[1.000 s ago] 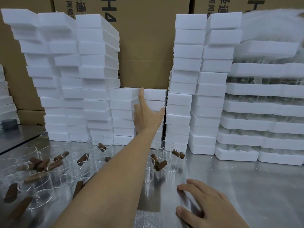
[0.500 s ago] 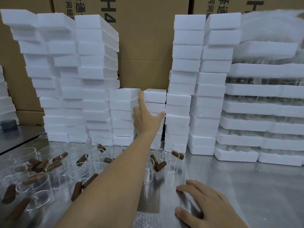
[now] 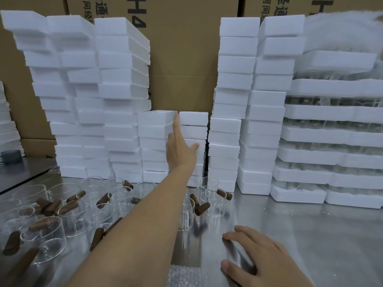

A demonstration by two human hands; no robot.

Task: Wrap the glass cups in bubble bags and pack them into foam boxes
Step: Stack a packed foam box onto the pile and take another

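White all along the back: looking at white rectangular polystyrene foam boxes (image 3: pixel 122 65) piled in tall columns on the far side of a brushed stainless-steel desk (image 3: pixel 310 235), with brown cardboard cartons (image 3: pixel 182 59) behind them. Noting two lower piles in the gap between the tall columns, a left short pile (image 3: pixel 154 139) and a right short pile (image 3: pixel 193 129), side by side and nearly touching.

Holding the left grip (image 3: pixel 180 151) out at full stretch, with the forearm passing above the cups. Pointing the index finger (image 3: pixel 176 125) straight up the seam between the two short piles, tip touching the top box's corner. Holding the thumb (image 3: pixel 194 145) splayed against the right short pile. Pinching nothing; cannot tell how the other fingers lie.

Resting the right grip (image 3: pixel 265 258) palm down on the desk near the front edge, fingers loose and spread, holding nothing.

Spotting clear cylindrical glass cups with brown wooden handles (image 3: pixel 93 204) standing unwrapped in a crowd on the desk's left part, a few just in front of the short piles. Seeing a patch of clear bubble bag (image 3: pixel 182 276) at the bottom edge, between the arms. Noting wide white foam trays (image 3: pixel 331 112) stacked at far right, glassware showing between layers.
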